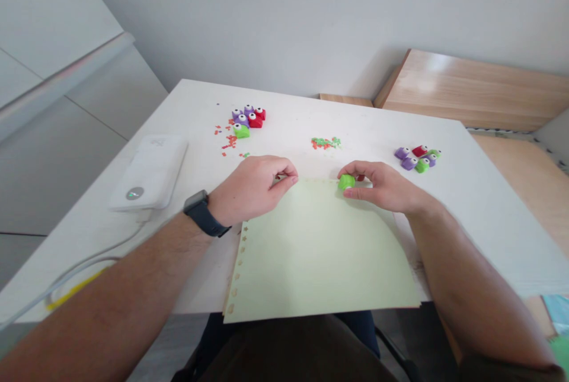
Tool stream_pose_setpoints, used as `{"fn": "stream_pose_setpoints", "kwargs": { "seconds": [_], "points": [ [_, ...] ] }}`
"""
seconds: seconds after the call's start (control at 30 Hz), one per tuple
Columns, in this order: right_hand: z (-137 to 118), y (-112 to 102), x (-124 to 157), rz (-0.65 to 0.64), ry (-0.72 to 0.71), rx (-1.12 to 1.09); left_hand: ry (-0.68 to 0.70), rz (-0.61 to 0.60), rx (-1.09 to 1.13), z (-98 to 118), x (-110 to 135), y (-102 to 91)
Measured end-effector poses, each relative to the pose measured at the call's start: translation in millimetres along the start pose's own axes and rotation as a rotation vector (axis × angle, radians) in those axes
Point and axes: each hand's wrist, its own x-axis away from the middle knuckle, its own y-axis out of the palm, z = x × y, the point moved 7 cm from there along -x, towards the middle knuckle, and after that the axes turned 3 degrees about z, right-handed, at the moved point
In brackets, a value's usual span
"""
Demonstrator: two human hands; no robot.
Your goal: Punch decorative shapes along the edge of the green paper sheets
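Note:
A pale green sheet of paper (320,252) lies on the white table (480,216), overhanging its near edge, with small shapes punched along its left side. My left hand (253,188), a dark watch on its wrist, pinches the sheet's far left corner with closed fingers. My right hand (382,185) grips a small green craft punch (346,181) set on the sheet's far edge; something red shows just behind the fingers.
Two clusters of small punches stand on the table: purple, red and green ones at the back left (247,118) and at the right (418,158). Red and green paper bits (325,143) are scattered between. A white device (150,172) with a cable lies left.

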Motion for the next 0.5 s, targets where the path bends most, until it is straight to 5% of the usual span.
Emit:
{"fn": "stream_pose_setpoints", "kwargs": {
  "seconds": [0.5],
  "points": [
    [-5.1, 1.7, 1.0, 0.015, -0.005, 0.000, -0.013, -0.003, -0.003, -0.6, -0.4, 1.4]
  ]
}}
